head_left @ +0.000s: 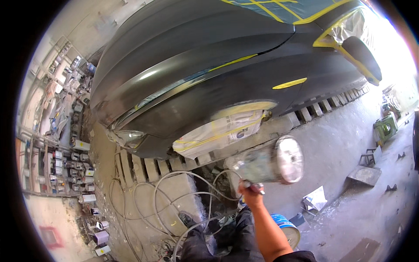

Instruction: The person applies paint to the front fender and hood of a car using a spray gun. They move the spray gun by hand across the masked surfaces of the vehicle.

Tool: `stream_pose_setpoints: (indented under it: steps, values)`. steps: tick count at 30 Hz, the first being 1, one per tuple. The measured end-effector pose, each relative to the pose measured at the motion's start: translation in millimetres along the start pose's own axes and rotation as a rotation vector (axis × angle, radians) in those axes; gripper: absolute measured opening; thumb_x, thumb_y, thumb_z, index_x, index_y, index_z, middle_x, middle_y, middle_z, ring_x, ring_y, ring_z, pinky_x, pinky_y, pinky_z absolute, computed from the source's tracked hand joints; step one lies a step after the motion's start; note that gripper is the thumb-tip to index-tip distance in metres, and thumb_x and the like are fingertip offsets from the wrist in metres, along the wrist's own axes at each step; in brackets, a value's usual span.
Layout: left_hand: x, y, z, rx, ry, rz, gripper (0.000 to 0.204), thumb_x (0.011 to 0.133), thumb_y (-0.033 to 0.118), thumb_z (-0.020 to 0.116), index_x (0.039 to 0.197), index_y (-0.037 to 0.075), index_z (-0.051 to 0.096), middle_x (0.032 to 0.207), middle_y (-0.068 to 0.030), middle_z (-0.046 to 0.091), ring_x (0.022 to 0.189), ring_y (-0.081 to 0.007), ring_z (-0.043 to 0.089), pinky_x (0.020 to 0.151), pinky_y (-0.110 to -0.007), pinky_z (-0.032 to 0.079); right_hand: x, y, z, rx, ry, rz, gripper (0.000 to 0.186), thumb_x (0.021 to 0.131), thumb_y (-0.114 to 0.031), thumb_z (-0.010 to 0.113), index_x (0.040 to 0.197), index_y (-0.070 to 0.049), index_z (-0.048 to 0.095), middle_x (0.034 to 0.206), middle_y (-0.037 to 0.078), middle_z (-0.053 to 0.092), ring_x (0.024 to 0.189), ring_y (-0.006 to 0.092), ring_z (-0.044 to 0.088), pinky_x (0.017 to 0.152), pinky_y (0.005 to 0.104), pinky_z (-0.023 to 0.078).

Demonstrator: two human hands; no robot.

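Observation:
My right hand [251,194] is closed on a spray gun [253,187], whose large see-through cup [266,161] with a pale round lid leans to the right and is blurred. A grey hose [174,174] lies in loops below the gun. My left hand is not in view. Above the gun stands a dark grey car body [183,94], with yellow tape [289,83] on the door, paper and plastic over the wheel [218,131], and masking on the lamp [128,139] and windscreen [266,8].
My legs stand on concrete by a grated trench [152,168]. A blue-banded drum [283,227] is beside my right forearm. Shelves with cans [78,157] line the left. A green container [386,129], a low block [364,174] and a white sheet [315,198] lie to the right.

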State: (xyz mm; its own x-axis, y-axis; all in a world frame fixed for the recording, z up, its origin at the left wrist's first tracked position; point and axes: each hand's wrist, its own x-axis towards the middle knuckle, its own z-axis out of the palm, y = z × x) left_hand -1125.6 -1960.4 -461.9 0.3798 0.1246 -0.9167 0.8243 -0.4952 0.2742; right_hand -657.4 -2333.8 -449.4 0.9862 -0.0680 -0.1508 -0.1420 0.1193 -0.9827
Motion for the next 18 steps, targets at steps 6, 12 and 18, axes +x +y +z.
stream_pose_setpoints:
  steps: [6,12,18]
  values:
    - [-1,70,-19,0.249,-0.017,-0.056,0.052,0.088,0.040,0.047,0.064,-0.003,0.064,0.055,-0.0138,0.061,0.047,-0.0248,0.060,0.053,-0.038,0.049,38,-31,-89,0.192,0.426,0.075,0.012,0.087,-0.014,0.061,0.082,-0.006,0.054,0.054,0.002,0.052,0.045,0.0087,0.047,0.040,0.0231,0.034]
    - [7,69,-20,0.298,-0.032,-0.065,0.049,0.087,0.037,0.049,0.062,-0.002,0.063,0.052,-0.0149,0.059,0.047,-0.0255,0.059,0.051,-0.039,0.047,39,-49,-108,0.093,0.533,0.064,0.013,0.089,-0.013,0.059,0.082,-0.007,0.049,0.054,0.000,0.050,0.044,0.0076,0.048,0.038,0.0219,0.034]
    - [31,13,-22,0.607,-0.096,0.272,0.041,0.086,0.034,0.055,0.065,-0.001,0.063,0.052,-0.0118,0.059,0.048,-0.0214,0.059,0.047,-0.038,0.046,0,-69,-47,-0.044,0.255,0.036,0.014,0.088,-0.013,0.056,0.077,-0.004,0.055,0.054,0.003,0.054,0.046,0.0105,0.051,0.042,0.0257,0.038]
